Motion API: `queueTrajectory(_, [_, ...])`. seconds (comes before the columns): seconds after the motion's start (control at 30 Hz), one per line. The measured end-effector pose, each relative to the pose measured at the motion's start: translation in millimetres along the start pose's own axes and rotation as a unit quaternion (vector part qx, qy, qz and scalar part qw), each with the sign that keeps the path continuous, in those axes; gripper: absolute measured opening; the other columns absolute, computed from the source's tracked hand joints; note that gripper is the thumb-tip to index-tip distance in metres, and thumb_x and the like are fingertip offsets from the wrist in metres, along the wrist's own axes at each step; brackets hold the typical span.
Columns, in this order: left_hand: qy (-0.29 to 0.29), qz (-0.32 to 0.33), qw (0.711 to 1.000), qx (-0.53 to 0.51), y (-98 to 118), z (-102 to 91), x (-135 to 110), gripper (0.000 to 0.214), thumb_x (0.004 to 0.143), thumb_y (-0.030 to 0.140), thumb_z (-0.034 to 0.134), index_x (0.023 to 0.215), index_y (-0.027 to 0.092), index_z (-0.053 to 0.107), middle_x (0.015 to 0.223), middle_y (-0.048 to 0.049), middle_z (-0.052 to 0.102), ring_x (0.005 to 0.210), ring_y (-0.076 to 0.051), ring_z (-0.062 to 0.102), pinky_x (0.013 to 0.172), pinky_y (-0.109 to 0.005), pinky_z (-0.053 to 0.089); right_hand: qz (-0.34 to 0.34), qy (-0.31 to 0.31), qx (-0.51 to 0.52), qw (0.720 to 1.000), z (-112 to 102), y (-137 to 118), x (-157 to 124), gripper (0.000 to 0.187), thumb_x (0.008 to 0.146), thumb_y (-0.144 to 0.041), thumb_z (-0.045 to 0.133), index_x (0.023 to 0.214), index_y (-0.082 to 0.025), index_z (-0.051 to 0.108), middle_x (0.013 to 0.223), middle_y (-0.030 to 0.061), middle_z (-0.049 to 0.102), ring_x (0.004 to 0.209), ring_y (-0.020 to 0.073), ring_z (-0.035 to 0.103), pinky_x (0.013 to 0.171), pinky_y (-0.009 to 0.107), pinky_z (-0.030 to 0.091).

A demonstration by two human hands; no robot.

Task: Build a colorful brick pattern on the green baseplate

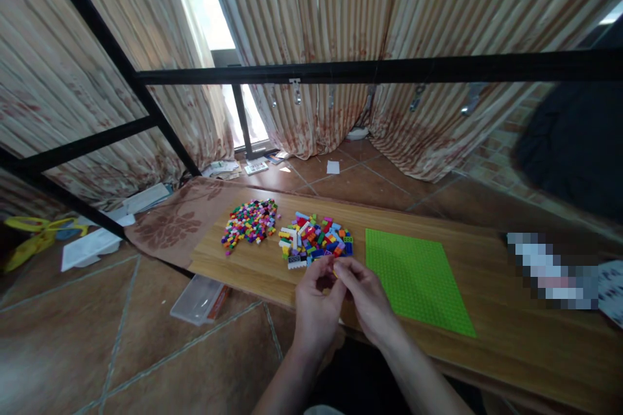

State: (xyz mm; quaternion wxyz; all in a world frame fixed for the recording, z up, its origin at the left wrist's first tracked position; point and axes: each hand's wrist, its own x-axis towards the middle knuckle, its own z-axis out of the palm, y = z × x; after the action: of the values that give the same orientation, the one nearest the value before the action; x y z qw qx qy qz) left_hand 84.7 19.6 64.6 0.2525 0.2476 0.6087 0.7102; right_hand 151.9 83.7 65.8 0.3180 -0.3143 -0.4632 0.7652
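Note:
My left hand [317, 305] and my right hand [364, 295] meet at the front edge of the wooden board, fingertips together. Between them shows a bit of a small yellow toy brick [335, 272], pinched and mostly covered by the fingers. Just beyond my hands lies a loose pile of larger mixed-colour toy bricks [316, 233]. Further left is a heap of much smaller coloured pieces [250, 222]. To the right of my right hand a green studded baseplate [413, 275] lies flat.
The long wooden board [491, 337] carries all the bricks. A clear plastic box [197, 298] sits on the tiled floor at left. Black metal rails [360, 71] cross in front of patterned curtains [311, 6]. Papers [256, 168] lie on the floor behind.

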Motion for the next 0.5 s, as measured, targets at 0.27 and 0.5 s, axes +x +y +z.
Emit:
queueTrajectory(0.27, [-0.015,0.007,1.0,0.009,5,2.4,-3,0.021,0.072,0.017,0.071,0.092,0.016,0.071,0.081,-0.0038,0.071,0.073,-0.015,0.066,0.072,-0.025,0.054,-0.032,0.06,0.095,0.993,9,13,-4,0.023,0.075,-0.045,0.074,0.081,-0.023,0.075,0.079,0.0009,0.073,0.076,0.0173,0.065,0.072,0.03,0.049])
queueTrajectory(0.5, [-0.01,-0.016,1.0,-0.018,-1,7.3,-5,0.024,0.072,0.017,0.07,0.096,0.017,0.072,0.094,-0.0061,0.074,0.083,-0.016,0.069,0.08,-0.028,0.056,0.037,0.163,0.139,0.976,7,28,8,0.028,0.076,-0.049,0.069,0.077,-0.021,0.07,0.074,0.0008,0.071,0.062,0.0159,0.062,0.051,0.028,0.045])
